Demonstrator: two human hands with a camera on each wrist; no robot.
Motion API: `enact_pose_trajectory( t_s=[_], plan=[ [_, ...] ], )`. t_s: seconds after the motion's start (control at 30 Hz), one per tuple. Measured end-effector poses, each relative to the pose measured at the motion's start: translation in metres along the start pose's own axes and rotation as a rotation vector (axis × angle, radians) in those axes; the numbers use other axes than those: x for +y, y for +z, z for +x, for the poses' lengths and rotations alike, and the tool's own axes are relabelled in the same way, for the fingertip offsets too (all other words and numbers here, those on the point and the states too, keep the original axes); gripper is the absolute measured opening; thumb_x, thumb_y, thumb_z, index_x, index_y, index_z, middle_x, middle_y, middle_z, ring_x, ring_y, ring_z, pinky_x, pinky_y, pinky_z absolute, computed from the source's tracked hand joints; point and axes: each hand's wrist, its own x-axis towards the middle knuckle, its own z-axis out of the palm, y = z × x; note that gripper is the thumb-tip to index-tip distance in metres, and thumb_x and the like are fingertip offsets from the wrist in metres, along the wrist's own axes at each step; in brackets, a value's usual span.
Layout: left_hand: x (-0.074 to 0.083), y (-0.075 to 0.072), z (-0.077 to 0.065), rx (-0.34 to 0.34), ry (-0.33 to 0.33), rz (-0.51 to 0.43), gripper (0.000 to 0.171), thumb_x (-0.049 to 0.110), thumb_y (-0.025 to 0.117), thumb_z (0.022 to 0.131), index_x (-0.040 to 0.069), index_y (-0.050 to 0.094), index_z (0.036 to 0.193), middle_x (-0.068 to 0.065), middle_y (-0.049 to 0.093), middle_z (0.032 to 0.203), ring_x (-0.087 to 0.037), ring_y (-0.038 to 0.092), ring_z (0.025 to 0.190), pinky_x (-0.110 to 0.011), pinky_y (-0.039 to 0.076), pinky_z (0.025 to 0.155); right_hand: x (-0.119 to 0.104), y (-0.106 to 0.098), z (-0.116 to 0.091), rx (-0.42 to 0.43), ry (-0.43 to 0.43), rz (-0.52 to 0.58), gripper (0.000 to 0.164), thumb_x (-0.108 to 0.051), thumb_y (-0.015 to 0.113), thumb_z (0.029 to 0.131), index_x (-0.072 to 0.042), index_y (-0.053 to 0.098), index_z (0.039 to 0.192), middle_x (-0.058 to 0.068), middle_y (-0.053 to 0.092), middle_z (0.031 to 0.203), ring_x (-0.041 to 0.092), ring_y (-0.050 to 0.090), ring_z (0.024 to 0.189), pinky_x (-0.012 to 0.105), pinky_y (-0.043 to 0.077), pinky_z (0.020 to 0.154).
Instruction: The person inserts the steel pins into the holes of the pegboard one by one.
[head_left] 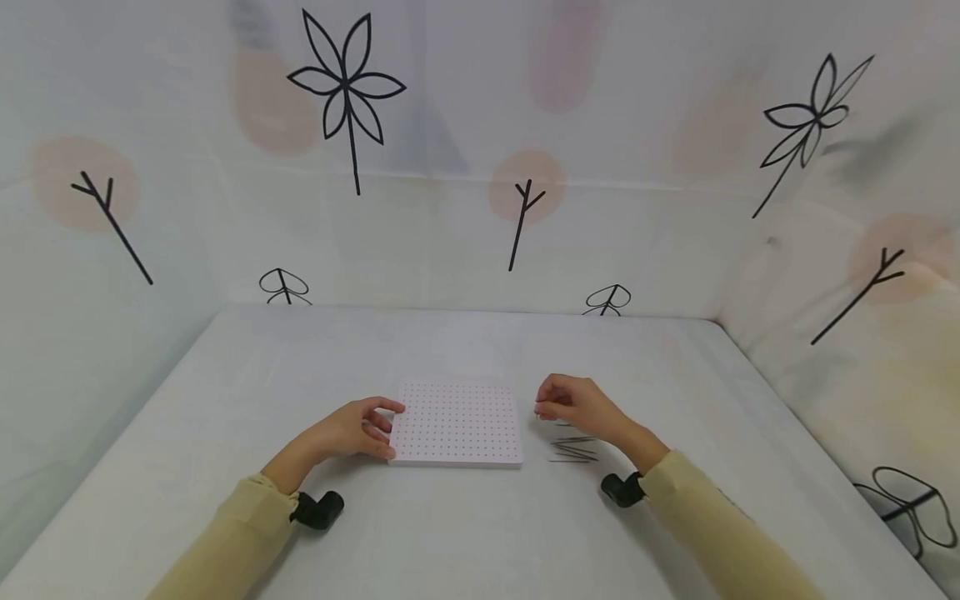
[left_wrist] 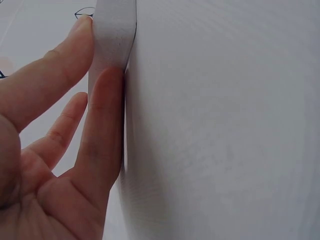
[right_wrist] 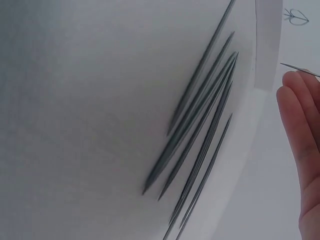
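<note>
A white board (head_left: 455, 423) with rows of small dark holes lies flat on the table. Along its left side, my left hand (head_left: 351, 429) touches the edge with fingertips and thumb spread apart. The left wrist view shows that hand's long fingers (left_wrist: 100, 120) against the board's side wall (left_wrist: 114, 40). To the right of the board, my right hand (head_left: 577, 404) pinches a thin pointed metal needle (right_wrist: 300, 69), its tip sticking out past the fingertips. Several similar dark needles (right_wrist: 200, 125) lie in a loose bundle on the table below that hand.
White cloth covers the table (head_left: 450, 533). Patterned fabric walls (head_left: 450, 233) stand behind it and on both sides. Each wrist wears a black camera, the left one (head_left: 318, 510) and the right one (head_left: 622, 490) both close above the cloth.
</note>
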Motion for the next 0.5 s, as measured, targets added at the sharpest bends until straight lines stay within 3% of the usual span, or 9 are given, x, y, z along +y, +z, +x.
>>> enact_pose_trajectory(
  t_s=[0.5],
  plan=[
    [0.000, 0.000, 0.002, -0.002, -0.002, 0.013, 0.063, 0.006, 0.082, 0.068, 0.008, 0.054, 0.125, -0.009, 0.055, 0.096, -0.018, 0.059, 0.081, -0.033, 0.049, 0.071, -0.010, 0.011, 0.012, -0.027, 0.001, 0.047, 0.009, -0.006, 0.062, 0.089, -0.007, 0.053, 0.092, 0.003, 0.066, 0.088, 0.016, 0.065, 0.078, 0.027, 0.051, 0.070]
  ],
)
